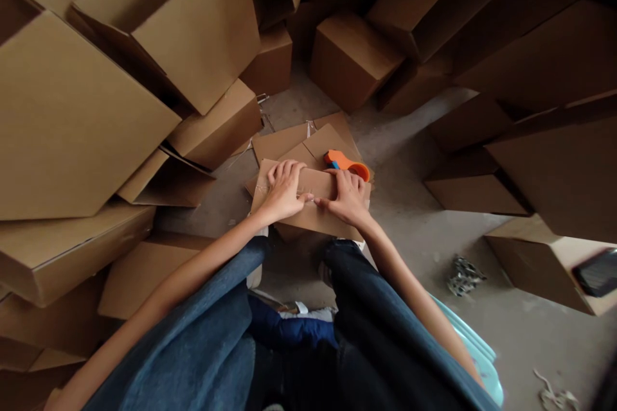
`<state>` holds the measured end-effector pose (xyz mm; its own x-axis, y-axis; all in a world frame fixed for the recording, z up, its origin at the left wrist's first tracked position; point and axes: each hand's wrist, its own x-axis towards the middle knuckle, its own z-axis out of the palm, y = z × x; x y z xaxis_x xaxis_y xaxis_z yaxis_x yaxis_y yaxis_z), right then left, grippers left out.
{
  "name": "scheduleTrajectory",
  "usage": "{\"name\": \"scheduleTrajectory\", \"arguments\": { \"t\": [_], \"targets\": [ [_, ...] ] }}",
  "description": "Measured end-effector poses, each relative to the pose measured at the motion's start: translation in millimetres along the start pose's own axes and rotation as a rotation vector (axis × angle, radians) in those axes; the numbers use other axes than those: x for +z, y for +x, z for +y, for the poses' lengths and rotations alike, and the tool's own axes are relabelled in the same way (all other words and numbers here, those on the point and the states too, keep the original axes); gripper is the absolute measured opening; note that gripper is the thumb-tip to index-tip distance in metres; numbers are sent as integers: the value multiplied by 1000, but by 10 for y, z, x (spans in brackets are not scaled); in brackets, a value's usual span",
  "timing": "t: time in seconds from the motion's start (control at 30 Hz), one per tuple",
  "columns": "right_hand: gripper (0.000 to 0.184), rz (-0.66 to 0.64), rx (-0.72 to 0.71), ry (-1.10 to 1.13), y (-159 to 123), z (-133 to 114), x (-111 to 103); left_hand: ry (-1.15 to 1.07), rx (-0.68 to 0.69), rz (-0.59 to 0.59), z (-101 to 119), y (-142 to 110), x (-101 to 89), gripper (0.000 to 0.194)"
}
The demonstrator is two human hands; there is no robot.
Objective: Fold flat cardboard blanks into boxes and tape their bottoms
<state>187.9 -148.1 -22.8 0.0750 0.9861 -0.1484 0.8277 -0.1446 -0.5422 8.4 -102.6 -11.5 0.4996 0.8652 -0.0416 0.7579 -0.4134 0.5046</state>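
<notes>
Between my knees lies a brown cardboard piece point(318, 185), with creases across it. My left hand point(285, 191) grips its left part, fingers over the far edge and thumb on the near face. On the right part, my right hand point(346, 196) holds it the same way, the two thumbs almost meeting in the middle. Just beyond my right fingers an orange tape dispenser point(344, 162) rests on flat cardboard sheets point(284, 140). The underside of the held piece is hidden.
Large cardboard boxes point(72, 122) are stacked on the left, with more boxes point(357, 58) ahead and on the right. A dark phone-like object point(598, 271) lies on a box at right. Near it on the floor is a crumpled clump point(464, 276). A turquoise plastic item point(475, 353) sits beside my right leg.
</notes>
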Motion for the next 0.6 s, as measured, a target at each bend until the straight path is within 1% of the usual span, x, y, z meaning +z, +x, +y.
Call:
{"name": "scheduleTrajectory", "arguments": {
  "t": [0.13,0.4,0.6],
  "targets": [
    [55,-15,-25,18,-5,22,-23,-41,3,-40,-56,37,-12,62],
    [59,-44,-17,22,-8,47,-30,-76,-4,-90,-53,38,-61,69],
    [57,-29,-24,12,-12,60,-33,-70,19,-58,-64,13,-36,70]
  ]
}}
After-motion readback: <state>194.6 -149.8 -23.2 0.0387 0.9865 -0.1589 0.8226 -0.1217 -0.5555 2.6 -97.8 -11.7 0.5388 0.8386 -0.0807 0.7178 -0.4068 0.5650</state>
